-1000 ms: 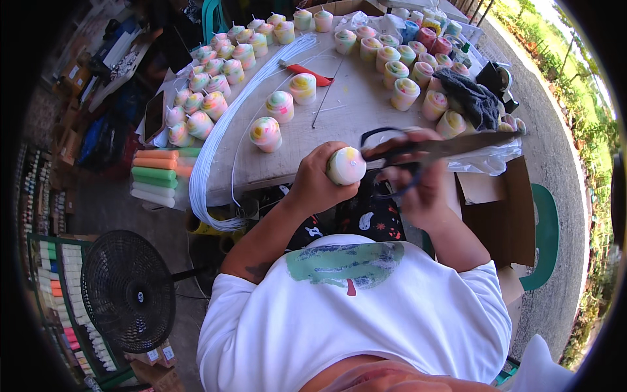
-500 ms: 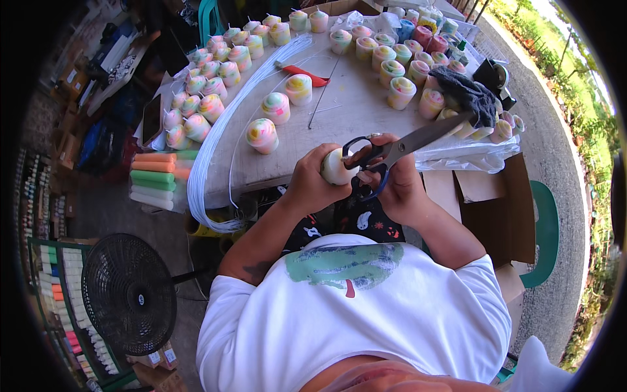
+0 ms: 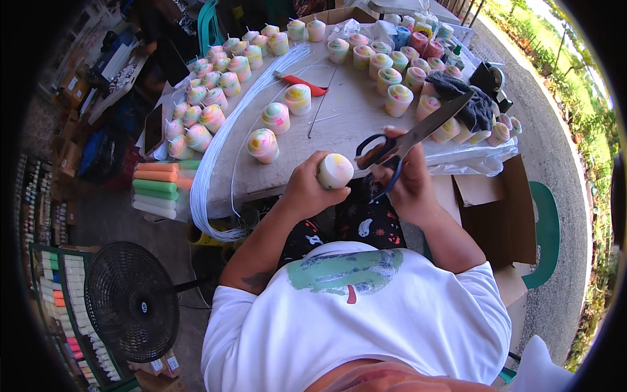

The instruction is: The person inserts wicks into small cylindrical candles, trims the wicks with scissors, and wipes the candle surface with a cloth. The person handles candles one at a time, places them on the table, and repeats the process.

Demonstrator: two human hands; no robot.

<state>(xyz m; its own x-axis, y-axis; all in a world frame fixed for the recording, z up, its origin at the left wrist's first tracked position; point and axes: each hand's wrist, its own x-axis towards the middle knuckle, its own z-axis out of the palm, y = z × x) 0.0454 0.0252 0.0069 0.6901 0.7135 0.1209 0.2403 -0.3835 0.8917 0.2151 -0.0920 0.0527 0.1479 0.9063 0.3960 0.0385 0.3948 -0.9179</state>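
Note:
My left hand (image 3: 304, 187) is closed round a short white candle (image 3: 336, 172) with pastel yellow and pink swirls, its flat top turned up. In my right hand (image 3: 414, 189) is a pair of scissors (image 3: 431, 124) with dark blue handles. Its long blades point up and right, away from the candle, over the table's near edge. Beyond my left hand, three swirled candles stand in a slanting row, among them a pink and yellow one (image 3: 262, 146).
Wicked candles (image 3: 239, 67) crowd the table's left; more swirled candles (image 3: 380, 65) fill the right. Between them lie a bundle of white wicks (image 3: 219, 147), a red-handled tool (image 3: 307, 86) and a thin metal rod (image 3: 322, 104). A dark cloth (image 3: 460, 91), an open cardboard box (image 3: 503, 215) and a fan (image 3: 132, 302) stand around.
The scissors have come away from the candle, moving right with my right hand. The candle has tipped so its top shows more; my left hand stays in nearly the same place.

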